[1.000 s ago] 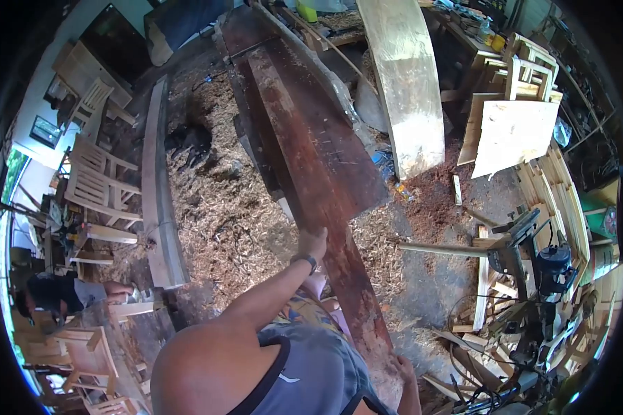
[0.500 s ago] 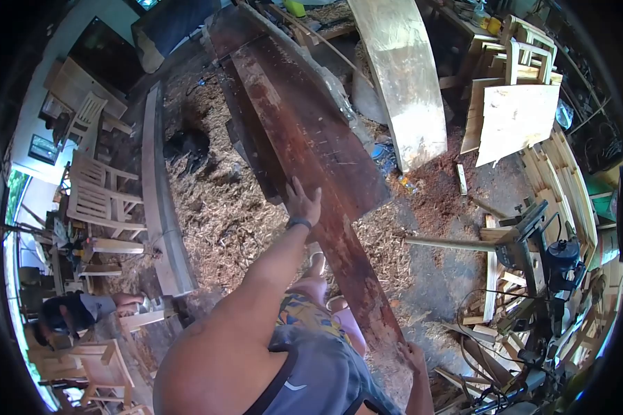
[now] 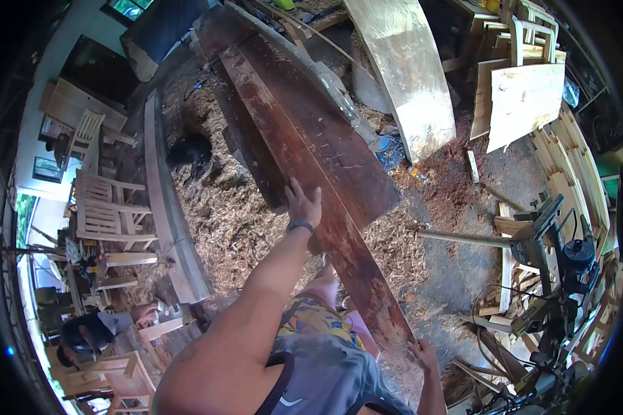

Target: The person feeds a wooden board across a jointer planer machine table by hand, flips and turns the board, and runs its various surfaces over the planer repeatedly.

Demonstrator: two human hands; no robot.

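- Reddish-brown plank (image 3: 356,252): long, worn;
- Left hand (image 3: 303,207): fingers spread, laid upon plank;
- Right hand (image 3: 424,357): gripping plank's near end;
- Wood shavings (image 3: 232,225): beside plank

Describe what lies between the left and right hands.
In the head view, a patchy reddish stretch of the board runs between the left hand and the right hand.

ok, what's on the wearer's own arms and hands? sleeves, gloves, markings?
No sleeves: the grey-blue, dark-edged top is sleeveless, with a small white mark on the chest. Left hand ungloved, dark band at the wrist. Right hand shows no glove or band.
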